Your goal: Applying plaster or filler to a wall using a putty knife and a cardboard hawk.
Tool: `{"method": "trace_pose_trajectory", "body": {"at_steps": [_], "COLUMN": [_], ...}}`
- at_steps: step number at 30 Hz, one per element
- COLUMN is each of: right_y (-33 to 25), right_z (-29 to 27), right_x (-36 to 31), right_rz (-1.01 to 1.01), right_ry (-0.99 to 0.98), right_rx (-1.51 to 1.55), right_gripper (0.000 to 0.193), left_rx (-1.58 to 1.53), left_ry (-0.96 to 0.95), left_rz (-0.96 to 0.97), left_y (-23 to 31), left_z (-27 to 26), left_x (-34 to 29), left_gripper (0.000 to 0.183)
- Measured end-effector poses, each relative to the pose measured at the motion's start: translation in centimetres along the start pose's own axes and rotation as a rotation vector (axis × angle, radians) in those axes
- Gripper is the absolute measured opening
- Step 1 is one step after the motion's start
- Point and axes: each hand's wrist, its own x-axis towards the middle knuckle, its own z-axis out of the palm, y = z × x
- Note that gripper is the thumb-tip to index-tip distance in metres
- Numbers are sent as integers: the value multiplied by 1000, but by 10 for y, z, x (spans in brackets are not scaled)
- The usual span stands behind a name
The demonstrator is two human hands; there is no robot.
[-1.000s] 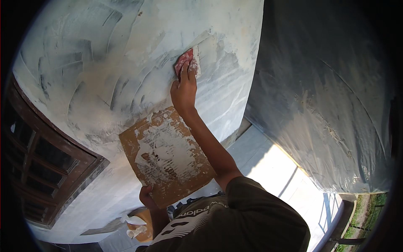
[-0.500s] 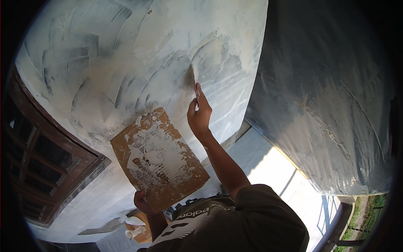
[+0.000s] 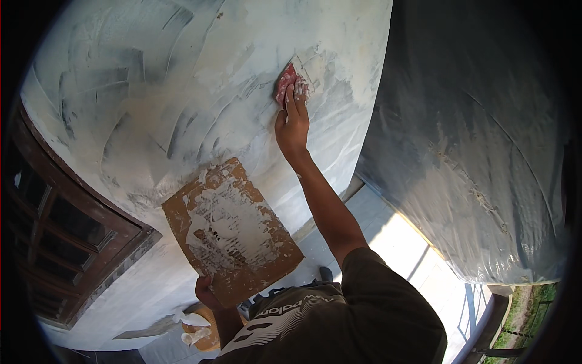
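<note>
My right hand is stretched up to the wall, closed on a red putty scraper smeared with white. The scraper lies almost flat against the wall, which carries uneven, streaky white putty over grey. Lower down, my left hand grips the near left edge of a brown cardboard sheet, its fingers partly hidden beneath it. A thick patch of wet white putty covers the middle of the cardboard, which is tilted close to the wall.
A dark wooden window frame is set in the wall at the left. Plastic sheeting hangs on the right. Below are pale floor tiles partly in sunlight, and a brown container with white plastic stands near my left forearm.
My right hand has moved up the wall and turned the scraper from edge-on to nearly flat, so its red face shows. The cardboard in my left hand has barely shifted.
</note>
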Motion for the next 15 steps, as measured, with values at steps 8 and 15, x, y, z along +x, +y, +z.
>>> {"method": "trace_pose_trajectory", "body": {"at_steps": [8,15], "right_y": [-6,-7], "right_z": [1,-7], "right_x": [-29,-74], "right_rz": [-12,28], "right_ry": [-30,-172], "right_rx": [10,77], "right_gripper": [59,57], "left_rx": [-5,3], "left_ry": [17,17], "left_rz": [-1,13], "left_y": [0,1], "left_z": [3,-7], "left_x": [6,5], "left_gripper": [54,55]}}
